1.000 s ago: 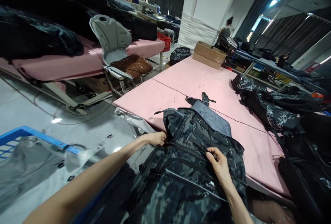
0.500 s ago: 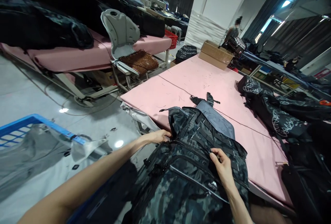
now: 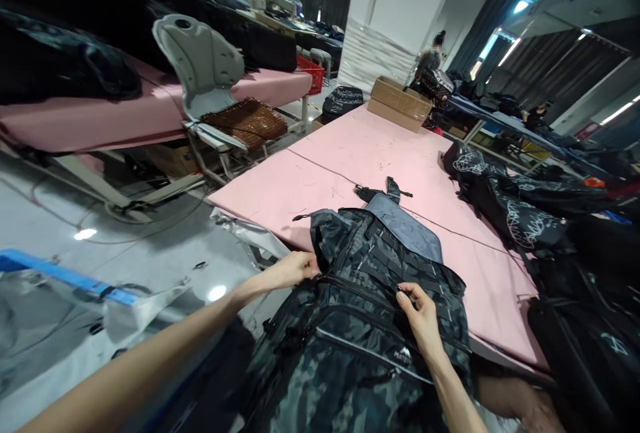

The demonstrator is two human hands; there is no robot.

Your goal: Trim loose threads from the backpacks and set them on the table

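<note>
Left hand grips backpack; right hand fingertips hide zipper pull.

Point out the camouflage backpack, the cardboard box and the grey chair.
camouflage backpack [image 3: 345, 386], head view, front pocket fabric.
cardboard box [image 3: 397, 108], head view, near side wall.
grey chair [image 3: 200, 60], head view, backrest.

backpack: lower part runs off the bottom edge.
left hand: your fingertips are hidden in the backpack's fold.
right hand: what your fingertips pinch is too small to tell.
blue crate: cut off at the left edge, partly veiled by plastic film.
distant person: face blurred.
</note>
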